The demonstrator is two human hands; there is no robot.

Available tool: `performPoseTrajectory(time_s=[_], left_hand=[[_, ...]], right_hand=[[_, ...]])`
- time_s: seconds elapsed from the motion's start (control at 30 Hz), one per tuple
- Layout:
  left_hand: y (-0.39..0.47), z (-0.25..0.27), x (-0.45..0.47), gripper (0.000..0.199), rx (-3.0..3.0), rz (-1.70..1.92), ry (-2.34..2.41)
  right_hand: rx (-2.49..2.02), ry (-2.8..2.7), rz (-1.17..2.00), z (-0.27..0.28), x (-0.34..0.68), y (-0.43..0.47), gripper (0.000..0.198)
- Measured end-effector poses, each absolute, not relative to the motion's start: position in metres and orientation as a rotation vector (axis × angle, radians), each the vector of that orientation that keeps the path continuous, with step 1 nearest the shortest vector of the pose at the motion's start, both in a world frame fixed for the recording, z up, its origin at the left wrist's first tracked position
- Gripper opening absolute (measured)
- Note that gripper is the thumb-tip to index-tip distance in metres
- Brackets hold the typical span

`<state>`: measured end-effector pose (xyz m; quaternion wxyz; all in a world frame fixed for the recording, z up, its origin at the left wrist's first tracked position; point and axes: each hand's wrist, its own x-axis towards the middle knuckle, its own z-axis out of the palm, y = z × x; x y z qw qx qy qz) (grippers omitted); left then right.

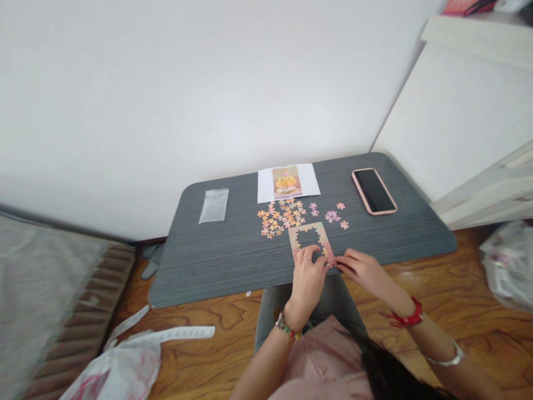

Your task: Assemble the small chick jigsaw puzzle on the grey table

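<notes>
A partly assembled jigsaw puzzle (pixel 293 235) lies near the table's front edge, its border joined into a rectangle around a dark gap in the middle. My left hand (pixel 308 275) rests over its lower edge, fingers bent and thumb close to the lower right corner. At that same corner, my right hand (pixel 364 272) has its fingers pressed together on the border; any single piece between them is too small to make out. Beyond the border lies a pile of loose puzzle pieces (pixel 275 222), mostly yellow and orange. Several purple and pink pieces (pixel 332 216) are scattered to its right.
A paper sheet with a printed yellow toy picture (pixel 286 182) lies at the back of the dark grey table (pixel 233 255). A clear plastic bag (pixel 214 205) is at left, a phone in a pink case (pixel 375 191) at right. Plastic bags (pixel 120 366) sit on the wooden floor.
</notes>
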<state>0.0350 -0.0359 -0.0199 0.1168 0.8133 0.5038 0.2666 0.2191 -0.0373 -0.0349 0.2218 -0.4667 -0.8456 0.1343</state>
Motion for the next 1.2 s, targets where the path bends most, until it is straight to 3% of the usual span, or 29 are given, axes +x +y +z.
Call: performPoseTrajectory(time_s=[0.67, 1.2], left_hand=[[-0.036, -0.018, 0.038, 0.014, 2.361, 0.758, 1.456], [-0.033, -0.018, 0.040, 0.014, 2.314, 0.729, 1.478]], right_hand=[[-1.385, -2.475, 0.033, -0.027, 0.210, -0.048, 0.030], [-1.434, -2.557, -0.116, -0.019, 0.201, -0.053, 0.025]])
